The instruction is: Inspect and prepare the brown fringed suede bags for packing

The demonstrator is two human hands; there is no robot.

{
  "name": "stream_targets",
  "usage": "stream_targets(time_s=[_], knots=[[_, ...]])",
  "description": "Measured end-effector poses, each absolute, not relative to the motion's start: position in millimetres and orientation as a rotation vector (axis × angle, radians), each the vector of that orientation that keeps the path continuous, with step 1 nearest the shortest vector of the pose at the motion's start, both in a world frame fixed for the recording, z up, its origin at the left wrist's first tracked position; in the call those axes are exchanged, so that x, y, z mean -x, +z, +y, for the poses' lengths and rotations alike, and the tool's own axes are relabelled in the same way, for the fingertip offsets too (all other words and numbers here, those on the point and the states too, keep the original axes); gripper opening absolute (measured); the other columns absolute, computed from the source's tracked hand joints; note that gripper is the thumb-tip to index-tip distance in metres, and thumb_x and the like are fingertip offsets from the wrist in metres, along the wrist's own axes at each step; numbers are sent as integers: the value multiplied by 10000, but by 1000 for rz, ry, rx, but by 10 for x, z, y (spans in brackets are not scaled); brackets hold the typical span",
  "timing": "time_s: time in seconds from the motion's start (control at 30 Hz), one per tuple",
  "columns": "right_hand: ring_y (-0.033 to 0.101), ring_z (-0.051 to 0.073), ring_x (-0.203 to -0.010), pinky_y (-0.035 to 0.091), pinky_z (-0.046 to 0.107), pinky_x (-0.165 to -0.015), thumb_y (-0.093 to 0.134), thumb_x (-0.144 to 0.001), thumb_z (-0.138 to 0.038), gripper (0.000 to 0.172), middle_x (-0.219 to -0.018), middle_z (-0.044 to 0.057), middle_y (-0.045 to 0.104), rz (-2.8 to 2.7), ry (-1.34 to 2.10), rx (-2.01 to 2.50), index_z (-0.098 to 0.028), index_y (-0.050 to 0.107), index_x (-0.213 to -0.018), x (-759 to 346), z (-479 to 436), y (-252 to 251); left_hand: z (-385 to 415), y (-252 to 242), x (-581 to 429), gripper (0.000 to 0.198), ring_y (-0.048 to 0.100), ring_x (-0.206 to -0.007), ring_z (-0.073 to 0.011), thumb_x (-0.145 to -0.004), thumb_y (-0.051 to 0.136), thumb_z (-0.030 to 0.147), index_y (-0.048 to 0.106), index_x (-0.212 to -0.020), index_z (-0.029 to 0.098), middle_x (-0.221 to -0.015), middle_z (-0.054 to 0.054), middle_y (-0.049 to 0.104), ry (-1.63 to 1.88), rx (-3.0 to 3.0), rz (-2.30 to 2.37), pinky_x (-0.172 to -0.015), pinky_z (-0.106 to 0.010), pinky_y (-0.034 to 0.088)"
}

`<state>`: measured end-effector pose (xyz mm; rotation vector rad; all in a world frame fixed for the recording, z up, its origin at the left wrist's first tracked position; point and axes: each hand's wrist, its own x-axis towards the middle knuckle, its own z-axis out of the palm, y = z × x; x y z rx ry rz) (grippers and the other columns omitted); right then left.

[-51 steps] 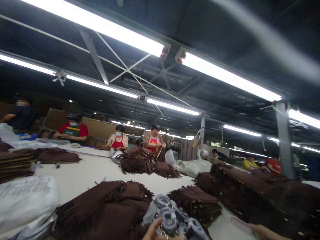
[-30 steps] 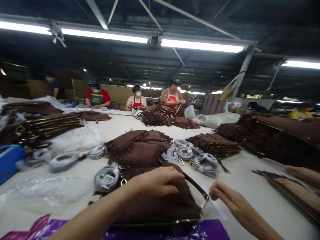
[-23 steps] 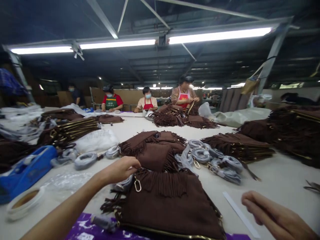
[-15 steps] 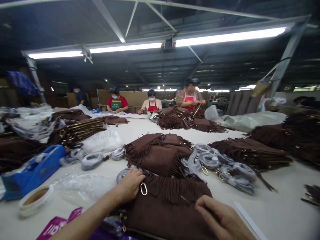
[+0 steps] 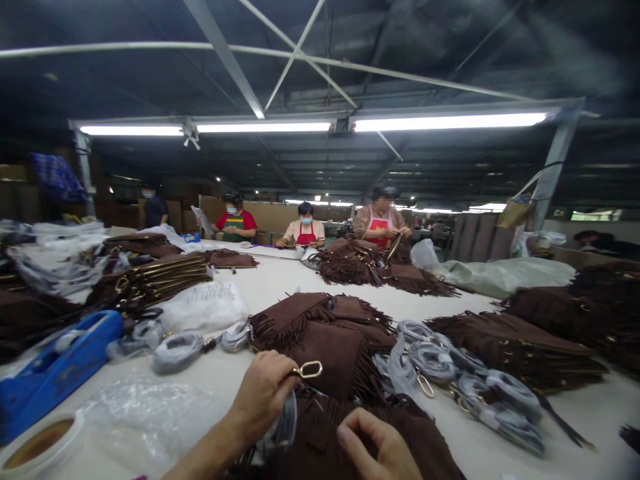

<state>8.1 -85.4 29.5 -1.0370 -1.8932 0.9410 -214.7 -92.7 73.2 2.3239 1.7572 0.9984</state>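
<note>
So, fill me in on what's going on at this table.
A person's left hand grips a plastic-wrapped strap whose gold clasp sticks out at the top. The right hand rests on a brown fringed bag lying on the white table. More wrapped straps lie to the right; co-workers handle similar bags at the far end.

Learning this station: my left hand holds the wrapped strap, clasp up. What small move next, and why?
Probably lower the gold clasp toward the fringed brown bag under the right hand. The left hand grips the wrapped strap with the clasp free above its fingers, and the right hand rests on the bag, apparently steadying it.
</note>
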Motion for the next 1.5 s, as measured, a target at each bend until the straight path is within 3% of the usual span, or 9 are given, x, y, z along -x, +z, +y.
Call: stream_targets(time_s=[0.43,0.67,0.87,1.0,1.1,1.27,1.33,1.43,1.5], knots=[[374,123,-537,330,246,-523,576,-781,-548,406,-541,-56,393,-1606,928,1040,-203,493,-582,38,-994,409,-1016,681,1732,149,552,-755,-214,-885,565,201,669,-780,186,-741,-43,670,1368,-2422,1582,-705,-339,358],[509,158,-630,407,252,-600,562,-842,-503,358,-654,-2,571,-1659,1072,929,-163,612,-743,-11,-957,384,-1044,564,1568,162,554,-777,-234,-862,545,183,700,-819,201,-769,-62,675,1393,-2409,1490,-718,-356,375],[616,234,-772,475,318,-737,586,-832,-489,363,-783,77,687,-1585,1017,935,-144,658,-749,-10,-972,346,-1160,537,1446,289,592,-934,-218,-805,498,154,709,-1000,191,-960,-61,691,1246,-1992,1157,-869,-328,434],[612,225,-766,482,325,-745,598,-831,-473,340,-780,68,676,-1554,998,966,-145,655,-764,-41,-1015,359,-1049,610,1417,232,594,-761,-188,-844,509,283,672,-769,137,-778,-44,659,1289,-1822,1125,-716,-281,454],[624,213,-768,499,307,-705,591,-845,-466,305,-808,54,671,-1508,1036,965,-162,612,-860,-92,-1057,397,-916,714,1400,196,517,-660,-151,-821,509,234,598,-674,141,-659,-3,559,1355,-1876,1160,-630,-257,402],[618,220,-817,516,402,-793,645,-814,-473,478,-1134,135,618,-1460,393,1122,-167,539,-1166,-251,-1125,509,-935,1113,1392,165,527,-779,-145,-817,535,153,583,-659,153,-775,-6,567,1340,-2021,1063,-724,-251,405],[607,248,-915,492,453,-862,626,-844,-446,431,-1251,151,563,-1500,66,1066,-189,567,-1184,-299,-1156,602,-1036,1300,1344,174,543,-840,-151,-822,548,128,595,-656,151,-854,-25,583,1321,-2113,954,-754,-251,418],[608,236,-942,484,389,-837,541,-926,-346,179,-1055,83,663,-1681,-13,840,-218,663,-948,-331,-1210,789,-1192,1519,1213,182,556,-881,-151,-836,557,91,592,-669,153,-912,-37,589,1312,-2208,815,-794,-251,439],[612,198,-797,484,315,-715,527,-939,-335,196,-846,31,673,-1757,174,769,-218,659,-854,-346,-1258,922,-1258,1631,1121,199,560,-899,-149,-835,562,64,578,-660,156,-914,-33,593,1341,-2254,766,-838,-255,441]])
